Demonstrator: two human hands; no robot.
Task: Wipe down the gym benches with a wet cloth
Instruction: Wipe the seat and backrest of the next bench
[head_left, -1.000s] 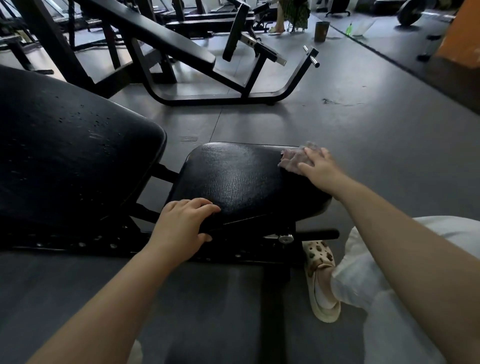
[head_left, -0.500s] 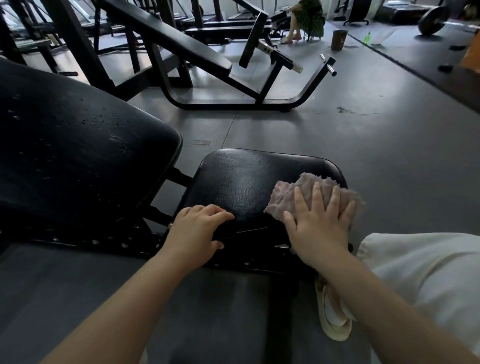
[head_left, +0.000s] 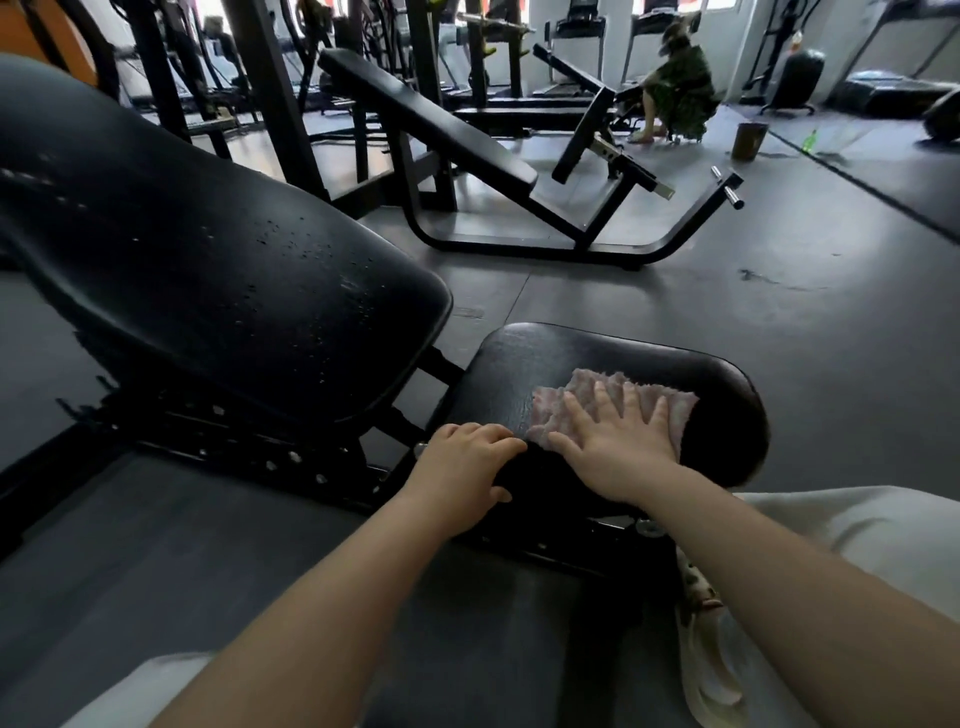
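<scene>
Since half a second ago the cloth (head_left: 613, 410) has slid toward the middle of the seat pad (head_left: 727, 415), flat under the spread right hand (head_left: 618, 447), with unwiped pad lying beyond the fingertips while the left hand (head_left: 462, 467) grips the near edge.

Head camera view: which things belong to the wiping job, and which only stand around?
Job: pink cloth under right hand; seat pad; backrest pad; left hand gripping the seat edge.
Around: incline bench; brown bin; green bottle.
</scene>
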